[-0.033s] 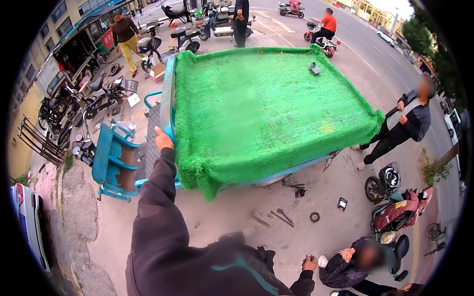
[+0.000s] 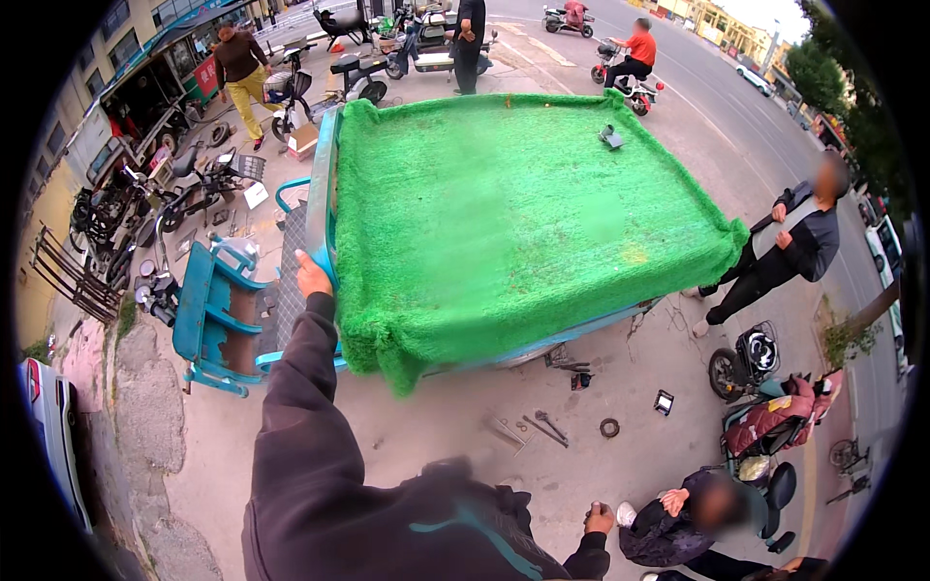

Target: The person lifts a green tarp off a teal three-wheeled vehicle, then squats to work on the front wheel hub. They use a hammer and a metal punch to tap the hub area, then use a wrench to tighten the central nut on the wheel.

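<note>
Item, my left hand (image 2: 312,276): set against the blue rail (image 2: 323,194) at the cab end of the cart, one digit stretched out along it; the other fingers are hidden, so I cannot tell whether they clamp. I judge the rail chosen as the nearest firm edge to lean on. Item, my right hand (image 2: 600,518): low and away from the cart, fingers curled; too small to tell whether they close on anything. Item, the cart, directly before me, its bed under a green cover (image 2: 542,203): shaggy, grass-like, bright, with a yellowish patch toward the right, edges rolled up along the far and right sides, one near corner hanging in a bunched flap. The cover probably hangs over the sides so as to stay put. Item, a small grey fitting (image 2: 611,138), lying on the cover near its far right corner. Item, blue front panel (image 2: 197,302), left of the bed, paint worn to rust inside. Item, long tools (image 2: 550,427) and a dark ring (image 2: 609,427), on the ground beside the cart, apparently laid within easy reach.
</note>
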`<state>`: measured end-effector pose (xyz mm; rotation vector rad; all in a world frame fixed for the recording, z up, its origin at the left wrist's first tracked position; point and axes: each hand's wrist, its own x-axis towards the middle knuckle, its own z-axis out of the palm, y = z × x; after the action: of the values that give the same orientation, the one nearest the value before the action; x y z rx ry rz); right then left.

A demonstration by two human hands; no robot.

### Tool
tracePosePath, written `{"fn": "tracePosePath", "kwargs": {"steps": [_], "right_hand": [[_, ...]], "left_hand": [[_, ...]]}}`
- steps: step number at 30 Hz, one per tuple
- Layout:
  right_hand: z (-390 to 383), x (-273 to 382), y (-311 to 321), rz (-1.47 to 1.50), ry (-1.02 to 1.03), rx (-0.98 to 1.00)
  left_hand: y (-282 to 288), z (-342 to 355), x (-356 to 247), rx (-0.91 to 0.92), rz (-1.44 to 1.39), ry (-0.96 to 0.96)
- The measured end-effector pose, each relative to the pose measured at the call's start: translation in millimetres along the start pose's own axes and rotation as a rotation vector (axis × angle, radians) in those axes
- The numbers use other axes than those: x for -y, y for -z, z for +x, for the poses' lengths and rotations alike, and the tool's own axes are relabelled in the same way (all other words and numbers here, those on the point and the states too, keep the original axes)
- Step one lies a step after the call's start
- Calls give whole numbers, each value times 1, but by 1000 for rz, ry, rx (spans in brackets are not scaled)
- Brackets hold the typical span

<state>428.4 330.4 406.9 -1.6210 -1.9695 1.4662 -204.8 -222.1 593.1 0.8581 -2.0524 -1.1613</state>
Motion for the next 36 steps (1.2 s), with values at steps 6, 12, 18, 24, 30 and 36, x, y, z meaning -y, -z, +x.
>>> {"fn": "tracePosePath", "kwargs": {"steps": [6,12,18,24,30,36], "right_hand": [[-15,-103,30,-165,-308,55],[-17,-171,52,-380,-363,165],[20,-122,34,-258,-353,165],[52,-85,29,-199,-296,175],[48,-1,6,-103,-203,218],[34,-6,-10,-178,-153,267]], "left_hand": [[-1,-10,-3,-58,-24,8],[4,6,10,-187,79,0],[-8,-13,-5,-125,30,12],[-2,-10,-7,-144,69,-6],[1,-17,-8,-82,69,54],[13,-7,-4,-49,49,34]]}}
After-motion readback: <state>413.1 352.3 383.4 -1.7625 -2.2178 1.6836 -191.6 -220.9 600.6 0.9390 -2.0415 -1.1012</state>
